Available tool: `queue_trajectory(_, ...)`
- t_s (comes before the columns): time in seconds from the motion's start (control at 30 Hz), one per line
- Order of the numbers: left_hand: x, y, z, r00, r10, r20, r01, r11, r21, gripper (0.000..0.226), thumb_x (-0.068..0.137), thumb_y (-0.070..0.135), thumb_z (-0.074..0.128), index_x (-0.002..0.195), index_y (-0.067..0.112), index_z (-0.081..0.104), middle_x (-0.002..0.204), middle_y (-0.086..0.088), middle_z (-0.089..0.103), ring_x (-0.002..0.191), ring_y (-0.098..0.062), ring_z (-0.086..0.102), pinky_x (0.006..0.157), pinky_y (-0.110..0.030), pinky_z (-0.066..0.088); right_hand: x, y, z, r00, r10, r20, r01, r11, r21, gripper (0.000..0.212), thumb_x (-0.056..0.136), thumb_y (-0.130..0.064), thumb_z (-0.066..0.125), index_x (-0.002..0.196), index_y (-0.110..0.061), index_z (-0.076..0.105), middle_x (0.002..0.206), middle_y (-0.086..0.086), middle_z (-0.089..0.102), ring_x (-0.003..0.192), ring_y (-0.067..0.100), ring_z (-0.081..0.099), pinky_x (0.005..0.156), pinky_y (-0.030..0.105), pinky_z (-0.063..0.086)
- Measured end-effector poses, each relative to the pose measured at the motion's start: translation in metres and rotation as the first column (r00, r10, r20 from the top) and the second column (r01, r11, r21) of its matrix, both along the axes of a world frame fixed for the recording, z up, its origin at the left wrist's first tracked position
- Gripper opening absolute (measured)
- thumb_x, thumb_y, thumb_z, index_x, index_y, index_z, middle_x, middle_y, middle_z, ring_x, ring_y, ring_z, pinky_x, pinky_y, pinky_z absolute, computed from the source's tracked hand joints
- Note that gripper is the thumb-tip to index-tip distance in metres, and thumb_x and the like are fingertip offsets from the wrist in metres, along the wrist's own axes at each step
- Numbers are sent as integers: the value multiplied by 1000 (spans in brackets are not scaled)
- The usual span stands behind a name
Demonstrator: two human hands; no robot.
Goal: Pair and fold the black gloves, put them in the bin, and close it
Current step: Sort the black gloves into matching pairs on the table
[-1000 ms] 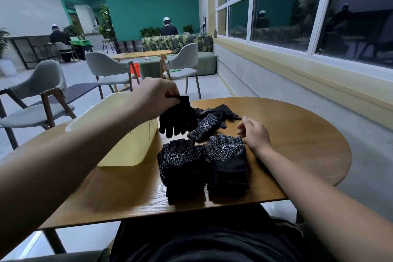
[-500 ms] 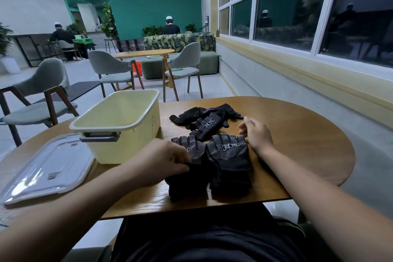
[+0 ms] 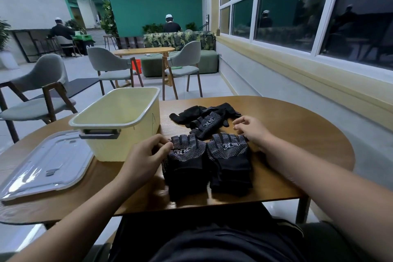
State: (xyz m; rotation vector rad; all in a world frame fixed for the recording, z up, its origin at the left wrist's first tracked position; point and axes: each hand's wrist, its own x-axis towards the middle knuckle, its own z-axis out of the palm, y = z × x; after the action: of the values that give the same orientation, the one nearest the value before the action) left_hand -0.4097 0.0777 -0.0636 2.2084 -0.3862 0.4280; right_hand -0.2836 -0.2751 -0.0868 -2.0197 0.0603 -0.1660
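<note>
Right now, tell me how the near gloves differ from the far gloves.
The near gloves lie flat, side by side; the far gloves overlap in a loose heap. The near gloves both show dotted palms; of the far gloves only the top one does. Both sets are black, on the table.

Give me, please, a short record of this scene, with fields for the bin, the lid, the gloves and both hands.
bin: yellow, open, no gloves seen inside
lid: clear, flat on the table, left of the bin
near left glove: dotted side up
near right glove: dotted side up, beside it
far gloves: loose pile behind them
left hand: fingertips at near left glove's edge; grip unclear
right hand: loosely curled, at near right glove's far corner
</note>
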Motion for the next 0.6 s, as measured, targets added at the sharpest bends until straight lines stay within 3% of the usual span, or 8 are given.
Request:
queue_trajectory(0.1,-3,3,-12,998,64,5,-64,996,-68,9,102,30,68,94,27,71,78,7,72,75,-11,69,68,-24,52,7,5,16,992,109,-58,-115,987,-109,26,96,-4,68,121,-13,69,117,10,71,93,19,71,77,27,59)
queue_trajectory(0.23,-6,7,-22,992,123,-26,-124,989,-82,8,103,33,65,97,30,68,76,9,70,73,-9,67,65,-17,47,19,19,27,973,168,-157,-199,958,-206,52,87,-4,81,134,-14,61,121,10,67,101,25,70,85,37,61)
queue_trajectory(0.37,-7,7,-24,982,173,-81,-182,973,-139,10,105,36,60,102,29,67,79,7,72,71,-9,65,67,-29,51,27,34,34,965,185,-185,-230,937,-264,57,84,-1,84,134,-15,60,121,10,65,100,25,69,73,30,57)
queue_trajectory(0.5,-11,6,-24,978,190,-87,-202,968,-150,9,106,34,60,102,30,67,79,8,73,67,-11,67,61,-27,52,32,44,36,974,168,-151,-207,930,-302,33,83,-4,84,110,-15,70,102,10,74,81,22,72,77,36,63)
queue_trajectory(0.6,-13,5,-21,976,186,-116,-208,954,-216,10,106,32,60,100,30,68,78,4,72,56,-17,66,47,-23,50,36,52,39,986,161,-46,-168,931,-324,17,82,-11,83,87,-21,70,93,7,74,93,31,74,85,45,63)
